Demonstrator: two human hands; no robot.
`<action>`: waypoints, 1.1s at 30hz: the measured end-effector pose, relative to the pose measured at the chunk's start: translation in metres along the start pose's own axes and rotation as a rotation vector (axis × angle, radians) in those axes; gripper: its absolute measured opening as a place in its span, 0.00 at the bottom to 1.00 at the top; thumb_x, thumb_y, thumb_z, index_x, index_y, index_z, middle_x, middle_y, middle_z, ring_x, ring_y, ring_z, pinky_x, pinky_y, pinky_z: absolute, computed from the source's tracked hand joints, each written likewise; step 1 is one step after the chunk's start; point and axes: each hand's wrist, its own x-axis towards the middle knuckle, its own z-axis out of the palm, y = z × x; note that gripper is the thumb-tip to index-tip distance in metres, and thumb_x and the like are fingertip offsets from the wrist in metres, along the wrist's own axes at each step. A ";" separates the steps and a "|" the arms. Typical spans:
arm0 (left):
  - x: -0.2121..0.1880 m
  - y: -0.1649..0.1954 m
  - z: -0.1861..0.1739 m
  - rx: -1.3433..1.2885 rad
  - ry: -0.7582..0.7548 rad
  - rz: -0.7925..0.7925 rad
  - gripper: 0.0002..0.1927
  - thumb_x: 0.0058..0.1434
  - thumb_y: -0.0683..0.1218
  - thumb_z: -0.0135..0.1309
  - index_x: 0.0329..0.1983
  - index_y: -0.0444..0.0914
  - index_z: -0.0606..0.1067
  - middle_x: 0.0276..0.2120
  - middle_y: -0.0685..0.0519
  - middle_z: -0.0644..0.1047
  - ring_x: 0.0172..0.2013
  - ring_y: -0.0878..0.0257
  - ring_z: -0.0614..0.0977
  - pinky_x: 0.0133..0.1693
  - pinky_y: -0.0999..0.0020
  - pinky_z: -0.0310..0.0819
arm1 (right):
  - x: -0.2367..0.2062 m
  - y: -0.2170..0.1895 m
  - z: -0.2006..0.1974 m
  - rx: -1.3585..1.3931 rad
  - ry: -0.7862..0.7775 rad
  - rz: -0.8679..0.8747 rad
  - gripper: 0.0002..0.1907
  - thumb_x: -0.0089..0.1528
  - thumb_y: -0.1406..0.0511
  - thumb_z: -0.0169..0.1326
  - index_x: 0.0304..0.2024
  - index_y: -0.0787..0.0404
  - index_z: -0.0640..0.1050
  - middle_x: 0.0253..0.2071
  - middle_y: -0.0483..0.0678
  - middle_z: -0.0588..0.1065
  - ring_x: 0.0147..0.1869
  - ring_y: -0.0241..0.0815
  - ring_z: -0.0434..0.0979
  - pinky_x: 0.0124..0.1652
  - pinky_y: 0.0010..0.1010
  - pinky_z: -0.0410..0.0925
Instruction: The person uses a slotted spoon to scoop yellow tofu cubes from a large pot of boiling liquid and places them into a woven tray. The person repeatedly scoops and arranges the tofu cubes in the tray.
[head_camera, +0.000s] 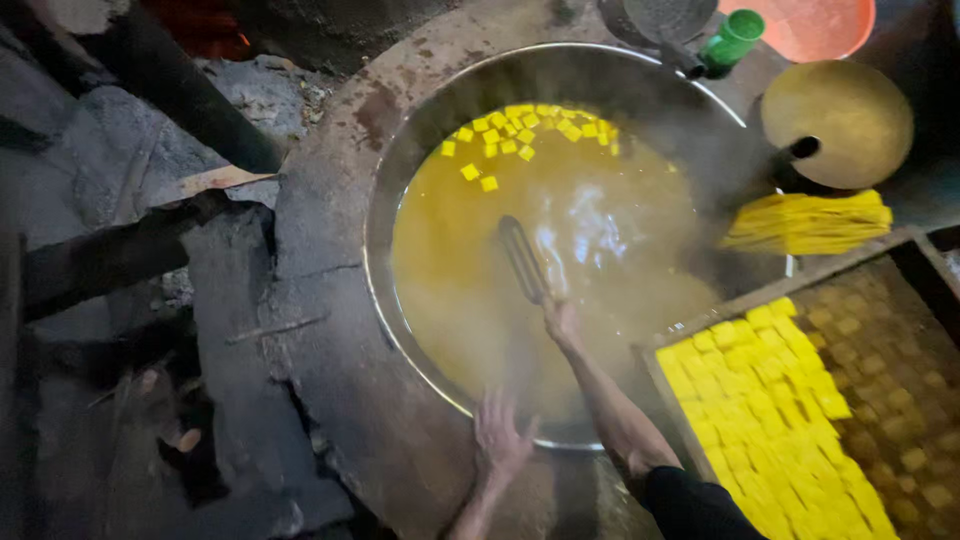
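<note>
gripping the near end of a long flat paddle (524, 258), my right hand (560, 320) has its fingers wrapped shut around the handle; its long axis runs from the hand toward 11 o'clock, blade low over the yellow liquid in the big round pan (420, 130). my left hand (500, 438) rests fingers spread, holding nothing, on the pan's near rim at 6 o'clock. yellow cubes (520, 135) float at 12 o'clock, well apart from the blade, so the right hand is nearer. a tray of cubes (770, 420) sits at 4 o'clock.
</note>
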 end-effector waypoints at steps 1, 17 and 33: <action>0.002 -0.005 0.002 -0.006 -0.083 -0.056 0.39 0.57 0.65 0.59 0.63 0.35 0.71 0.68 0.38 0.63 0.70 0.41 0.57 0.65 0.36 0.46 | 0.015 0.002 0.013 -0.076 -0.004 0.007 0.32 0.67 0.44 0.49 0.35 0.69 0.79 0.25 0.57 0.76 0.30 0.50 0.77 0.31 0.47 0.67; 0.044 -0.057 0.030 0.086 -0.083 0.059 0.32 0.58 0.62 0.56 0.63 0.44 0.71 0.71 0.42 0.62 0.72 0.41 0.59 0.62 0.35 0.55 | 0.252 -0.103 0.154 0.163 0.155 -0.064 0.34 0.63 0.41 0.53 0.36 0.68 0.81 0.30 0.63 0.77 0.33 0.63 0.76 0.32 0.51 0.67; 0.030 -0.043 0.065 0.164 0.080 0.194 0.44 0.48 0.76 0.60 0.62 0.47 0.71 0.69 0.40 0.59 0.67 0.34 0.59 0.52 0.22 0.60 | 0.224 0.048 -0.028 -0.279 0.275 0.182 0.40 0.65 0.37 0.44 0.48 0.66 0.82 0.43 0.66 0.78 0.50 0.63 0.80 0.49 0.52 0.70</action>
